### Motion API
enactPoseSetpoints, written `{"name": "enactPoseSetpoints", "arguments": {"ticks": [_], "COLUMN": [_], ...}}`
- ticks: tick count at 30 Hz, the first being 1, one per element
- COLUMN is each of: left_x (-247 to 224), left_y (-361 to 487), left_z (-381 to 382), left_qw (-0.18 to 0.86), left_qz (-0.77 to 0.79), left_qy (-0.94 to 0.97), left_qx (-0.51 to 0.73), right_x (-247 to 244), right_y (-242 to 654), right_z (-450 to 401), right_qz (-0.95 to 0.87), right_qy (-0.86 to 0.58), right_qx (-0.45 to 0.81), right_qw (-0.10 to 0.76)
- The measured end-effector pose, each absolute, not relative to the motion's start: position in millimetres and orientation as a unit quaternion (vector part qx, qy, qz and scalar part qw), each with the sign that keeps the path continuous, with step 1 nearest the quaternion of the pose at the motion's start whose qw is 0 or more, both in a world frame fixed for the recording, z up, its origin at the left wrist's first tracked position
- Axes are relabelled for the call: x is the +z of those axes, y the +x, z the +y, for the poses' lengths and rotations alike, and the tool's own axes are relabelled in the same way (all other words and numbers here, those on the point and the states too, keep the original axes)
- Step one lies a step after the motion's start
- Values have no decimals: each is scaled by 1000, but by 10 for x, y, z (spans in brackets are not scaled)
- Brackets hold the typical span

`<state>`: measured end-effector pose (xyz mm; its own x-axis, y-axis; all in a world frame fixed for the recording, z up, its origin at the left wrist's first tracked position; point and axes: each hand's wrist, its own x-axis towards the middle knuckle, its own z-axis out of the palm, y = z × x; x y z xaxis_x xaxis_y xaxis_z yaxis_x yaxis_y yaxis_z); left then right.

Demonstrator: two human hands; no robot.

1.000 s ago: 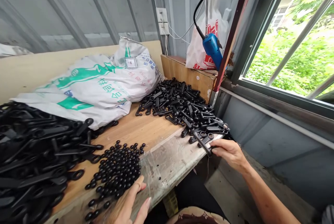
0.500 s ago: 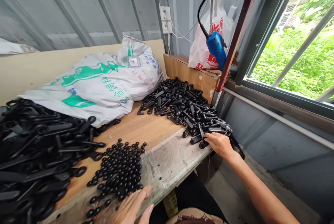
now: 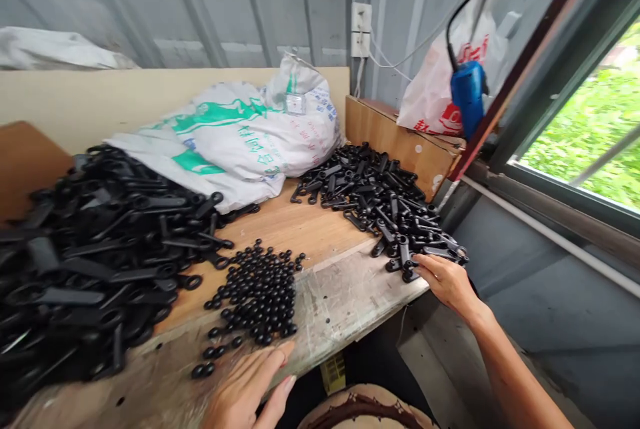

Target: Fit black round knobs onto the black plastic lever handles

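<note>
The right hand (image 3: pixel 444 281) is touching black arms (image 3: pixel 404 252) at the bench's (image 3: pixel 345 289) front edge.
Its fingers are bending close together, grip unclear; the left hand (image 3: pixel 250 382) is lying open, apparently empty, beside round black knobs (image 3: pixel 265 289). A white sack (image 3: pixel 240 142) is bulking behind, between the arms and a larger black heap (image 3: pixel 100 249); a blue tool (image 3: pixel 468 97) is hanging beyond.

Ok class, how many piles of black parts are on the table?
3: a handle pile at left, a ball pile in the middle near the left hand, and a second handle pile at right, by the right hand. The white sack may hide more.
</note>
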<state>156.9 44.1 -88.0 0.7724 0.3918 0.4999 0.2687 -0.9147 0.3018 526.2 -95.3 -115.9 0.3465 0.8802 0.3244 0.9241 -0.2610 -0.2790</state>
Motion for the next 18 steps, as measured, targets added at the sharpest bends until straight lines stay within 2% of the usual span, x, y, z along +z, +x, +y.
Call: {"name": "enactPoseSetpoints", "arguments": {"ticks": [3,5,9,13,18], "left_x": [-773,-727,-763,-847,-845], "left_y": [1430,1309,1003,768,789], "left_z": [447,497,705,1009,1512], "left_qw": [130,139,136,115,14], "left_qz": [218,262,362,428,443], "left_qy": [928,917,880,854,867], "left_qx": [273,267,275,274,228], "right_x": [-1106,-1100,-1162,-1197,-1192], "right_y": [4957,4711,4258,3965,3772], "right_z": [-818,-651,-123,572,1176], "right_qz": [-607,-645,-713,-714,-715], "right_qy": [-741,-701,-653,-677,-692], "right_qx": [-2,46,109,101,94], "right_qw": [289,299,232,150,33]}}
